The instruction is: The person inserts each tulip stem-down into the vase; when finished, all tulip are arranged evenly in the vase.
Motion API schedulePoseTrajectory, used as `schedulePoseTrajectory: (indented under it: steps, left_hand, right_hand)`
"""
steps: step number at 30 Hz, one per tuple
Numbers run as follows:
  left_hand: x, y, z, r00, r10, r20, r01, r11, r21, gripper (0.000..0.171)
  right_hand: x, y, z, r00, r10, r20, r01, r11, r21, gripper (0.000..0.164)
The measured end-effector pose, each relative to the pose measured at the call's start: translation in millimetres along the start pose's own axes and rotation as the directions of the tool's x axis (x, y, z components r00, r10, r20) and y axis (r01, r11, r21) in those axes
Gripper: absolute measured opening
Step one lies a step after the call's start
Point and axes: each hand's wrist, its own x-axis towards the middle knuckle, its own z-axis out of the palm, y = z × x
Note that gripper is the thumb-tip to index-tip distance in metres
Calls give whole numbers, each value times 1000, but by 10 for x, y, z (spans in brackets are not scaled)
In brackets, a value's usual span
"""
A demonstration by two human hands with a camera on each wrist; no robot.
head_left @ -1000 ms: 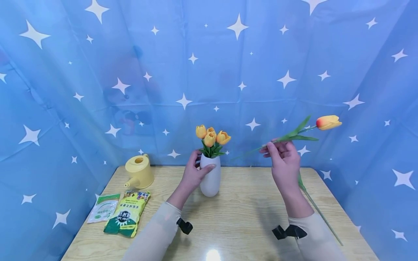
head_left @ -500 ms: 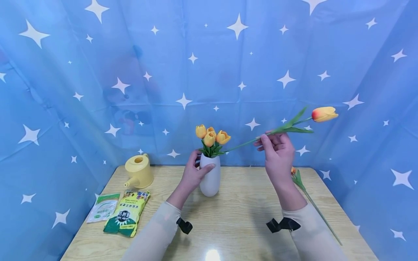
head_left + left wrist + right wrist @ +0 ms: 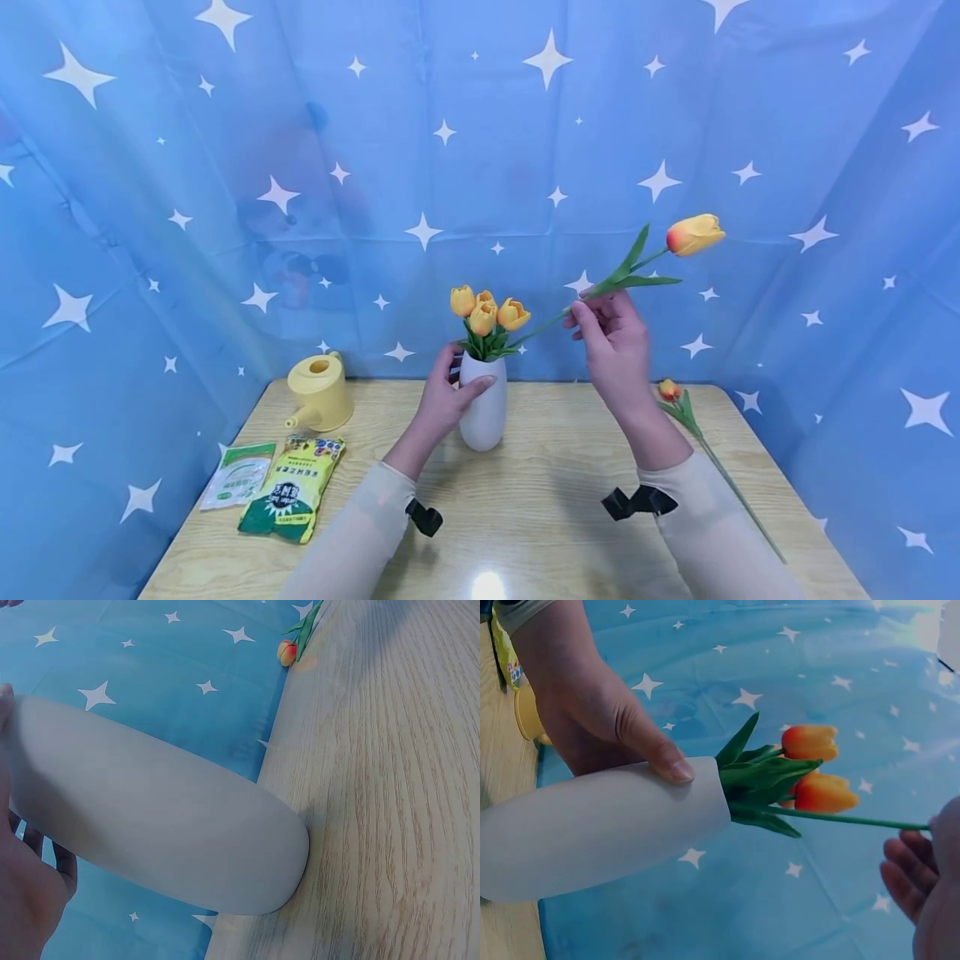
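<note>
Held tulip (image 3: 617, 278): shifted left and higher with the right hand (image 3: 617, 343) since the earlier head frame; its stem now slants to the mouth of the white vase (image 3: 483, 412), where leaves hide whether the tip is inside.
Right hand: thumb and fingertips pinch the stem just below its leaves, seemingly so the lower length stays free to aim.
Left hand (image 3: 444, 395): curled round the vase near its top, thumb in front, probably bracing a tall, narrow shape against tipping.
White vase: upright on the table (image 3: 540, 492), between the forearms, likely for easy access by both hands.
Clustered tulips (image 3: 483, 319): blooms above the vase, leaves crowding the rim.
Loose tulip (image 3: 684, 410): lying at the right edge, perhaps to suit the right hand's reach.
Watering can (image 3: 321, 400), yellow-green bag (image 3: 288, 492), flat packet (image 3: 238, 477): on the left, apparently kept aside.
</note>
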Motion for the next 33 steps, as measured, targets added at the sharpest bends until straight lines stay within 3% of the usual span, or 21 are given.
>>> schedulePoseTrajectory:
  steps: [14, 26, 33]
  left_hand:
    - [-2, 11, 0, 1000, 4, -1, -4, 1000, -10, 64]
    - [11, 1, 0, 1000, 9, -10, -9, 1000, -21, 62]
    - [13, -1, 1, 1000, 17, -9, -17, 1000, -18, 64]
  right_hand:
    - [32, -12, 185, 990, 17, 138, -3, 994, -106, 15]
    - [19, 54, 325, 967, -20, 254, 81, 969, -233, 11]
    - [-28, 104, 392, 954, -35, 297, 111, 964, -243, 5]
